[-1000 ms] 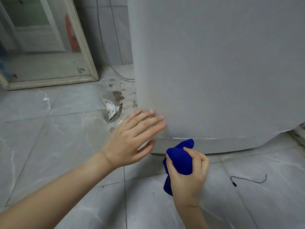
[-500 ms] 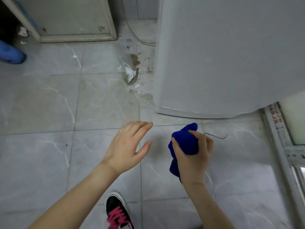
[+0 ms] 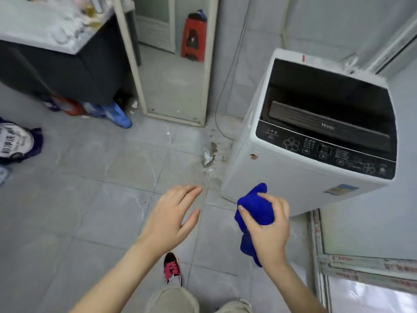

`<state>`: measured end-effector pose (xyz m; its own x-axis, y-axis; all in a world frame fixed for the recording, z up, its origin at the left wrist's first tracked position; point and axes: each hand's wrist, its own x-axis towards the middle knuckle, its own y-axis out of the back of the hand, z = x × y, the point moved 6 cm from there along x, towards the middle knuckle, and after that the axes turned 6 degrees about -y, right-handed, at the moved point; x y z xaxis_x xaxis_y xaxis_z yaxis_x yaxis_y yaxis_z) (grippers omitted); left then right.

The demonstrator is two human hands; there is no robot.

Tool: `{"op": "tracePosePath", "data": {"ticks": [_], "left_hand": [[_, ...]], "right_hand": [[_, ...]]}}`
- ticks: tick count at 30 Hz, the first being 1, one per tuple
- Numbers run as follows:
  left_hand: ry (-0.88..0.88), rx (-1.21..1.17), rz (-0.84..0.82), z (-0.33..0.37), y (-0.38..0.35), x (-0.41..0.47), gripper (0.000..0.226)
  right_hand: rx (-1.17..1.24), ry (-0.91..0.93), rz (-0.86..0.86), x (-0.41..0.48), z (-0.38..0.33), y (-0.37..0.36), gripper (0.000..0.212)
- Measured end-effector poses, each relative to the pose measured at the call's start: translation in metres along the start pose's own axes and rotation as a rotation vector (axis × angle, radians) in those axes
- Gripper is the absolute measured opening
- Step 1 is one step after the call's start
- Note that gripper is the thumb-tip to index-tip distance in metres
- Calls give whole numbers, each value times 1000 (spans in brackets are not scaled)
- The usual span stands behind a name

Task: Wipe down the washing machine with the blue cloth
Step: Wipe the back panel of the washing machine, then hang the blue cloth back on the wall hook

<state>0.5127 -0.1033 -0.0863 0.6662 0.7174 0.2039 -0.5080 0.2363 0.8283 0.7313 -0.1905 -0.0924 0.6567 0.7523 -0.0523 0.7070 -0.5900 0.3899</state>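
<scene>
Fingers (image 3: pixel 267 196) of the right hand (image 3: pixel 269 229) curl round the bunched blue cloth (image 3: pixel 256 208), a tail hanging below the palm; the left hand (image 3: pixel 171 218) hovers with fingers straight, holding nothing. Better to flatten the cloth into 1 pad (a wad only skims) before pressing. At 1 o'clock stands the washing machine (image 3: pixel 248 172): white body, dark lid (image 3: pixel 327 96), rusty chip (image 3: pixel 253 156) near its front-left corner.

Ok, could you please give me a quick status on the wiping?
Left hand open, empty. Right hand grips blue cloth, bunched, near washing machine front corner. Nothing between them.
</scene>
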Motion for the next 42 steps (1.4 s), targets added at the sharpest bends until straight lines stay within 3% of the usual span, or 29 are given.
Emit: {"op": "tracePosePath", "data": {"ticks": [6, 10, 14, 19, 33, 42], "left_hand": [[55, 176, 253, 28, 92, -30, 49], [269, 148, 305, 30, 71, -87, 48], [488, 115, 341, 30, 44, -148, 51], [615, 176, 429, 29, 75, -178, 49], [844, 206, 615, -152, 214, -241, 52], [964, 316, 804, -250, 331, -304, 48]], "right_hand": [[45, 229, -146, -28, -87, -10, 51], [24, 328, -301, -50, -86, -19, 50], [-20, 310, -457, -62, -66, -29, 52], [-21, 311, -612, -66, -90, -64, 49], [34, 359, -899, -98, -219, -337, 45], [53, 571, -1066, -141, -323, -499, 46]]}}
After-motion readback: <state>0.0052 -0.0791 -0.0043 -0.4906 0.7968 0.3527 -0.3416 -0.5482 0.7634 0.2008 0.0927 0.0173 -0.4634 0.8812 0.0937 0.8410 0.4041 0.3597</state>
